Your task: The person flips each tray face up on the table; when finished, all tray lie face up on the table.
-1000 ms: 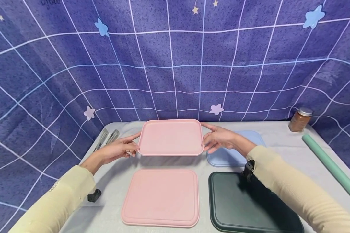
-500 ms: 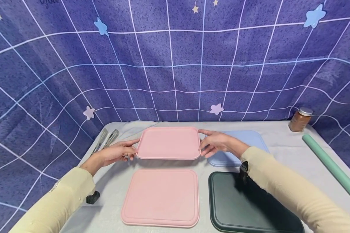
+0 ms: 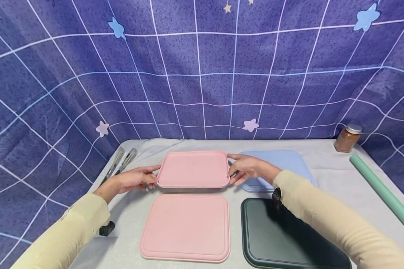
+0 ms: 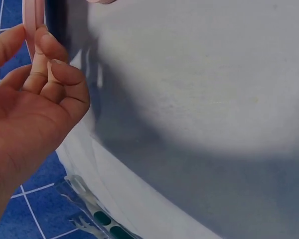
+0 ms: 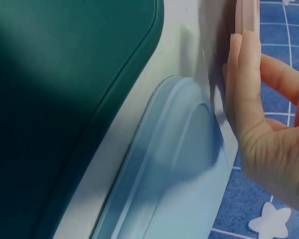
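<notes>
From the held pink tray (image 3: 193,170), passage toward twelve o'clock is blocked by the starry curtain (image 3: 202,71). Nine is occupied by the left hand (image 3: 134,178), with utensils (image 3: 122,160) beyond; three by the right hand (image 3: 247,168), with the blue tray (image 3: 286,162) just past it. At six, only a thin strip is left before the front pink tray (image 3: 185,228). Another narrow lane is left between that one and the dark green tray (image 3: 266,235) at four (partly overhung by the right sleeve (image 3: 336,213)). Wider room is offered at three, on tablecloth (image 3: 333,179) bounded by the jar (image 3: 348,139) and green roll (image 3: 383,194).
</notes>
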Demonstrator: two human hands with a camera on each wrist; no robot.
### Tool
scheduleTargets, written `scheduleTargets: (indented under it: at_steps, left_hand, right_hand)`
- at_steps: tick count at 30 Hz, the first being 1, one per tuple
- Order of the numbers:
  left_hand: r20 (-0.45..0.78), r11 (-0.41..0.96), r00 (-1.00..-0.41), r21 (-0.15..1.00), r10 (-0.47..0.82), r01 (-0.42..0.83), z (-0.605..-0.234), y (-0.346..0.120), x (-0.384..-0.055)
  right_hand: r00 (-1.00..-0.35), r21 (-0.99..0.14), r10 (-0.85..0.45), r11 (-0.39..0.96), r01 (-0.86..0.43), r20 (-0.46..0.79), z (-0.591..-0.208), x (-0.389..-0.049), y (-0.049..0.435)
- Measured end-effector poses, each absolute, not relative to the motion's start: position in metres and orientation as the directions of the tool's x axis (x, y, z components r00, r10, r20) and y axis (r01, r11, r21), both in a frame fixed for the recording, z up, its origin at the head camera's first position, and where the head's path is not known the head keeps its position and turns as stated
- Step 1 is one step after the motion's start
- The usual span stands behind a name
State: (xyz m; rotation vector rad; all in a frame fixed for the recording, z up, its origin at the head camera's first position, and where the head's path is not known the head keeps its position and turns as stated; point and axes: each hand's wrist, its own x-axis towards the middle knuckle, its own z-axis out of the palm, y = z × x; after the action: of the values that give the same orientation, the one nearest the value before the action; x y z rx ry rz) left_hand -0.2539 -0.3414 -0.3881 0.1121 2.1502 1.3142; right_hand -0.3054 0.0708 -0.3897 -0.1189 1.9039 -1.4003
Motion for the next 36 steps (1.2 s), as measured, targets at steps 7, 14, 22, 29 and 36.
scheduleTargets:
  at_steps: [7, 14, 22, 29, 36]
  left_hand:
    - [-0.471, 0.529, -0.807, 0.813, 0.356, -0.242, -0.394, -0.341, -0.256]
    - [-0.458, 0.538, -0.815, 0.813, 0.355, -0.222, -0.395, -0.340, -0.256]
    - [-0.441, 0.543, -0.833, 0.812, 0.334, -0.213, -0.400, -0.339, -0.255]
    - [-0.437, 0.548, -0.837, 0.811, 0.330, -0.207, -0.405, -0.338, -0.255]
    - [-0.425, 0.562, -0.844, 0.806, 0.326, -0.188, -0.403, -0.335, -0.253]
  right_hand:
    - [-0.708, -0.841, -0.469, 0.402, 0.361, -0.528, -0.393, -0.305, 0.066]
    - [-0.719, -0.840, -0.455, 0.409, 0.356, -0.526, -0.393, -0.303, 0.064]
    - [-0.730, -0.833, -0.437, 0.437, 0.338, -0.525, -0.394, -0.302, 0.061]
    - [-0.741, -0.831, -0.426, 0.457, 0.318, -0.519, -0.395, -0.302, 0.059]
    - [-0.749, -0.830, -0.423, 0.471, 0.298, -0.510, -0.395, -0.301, 0.057]
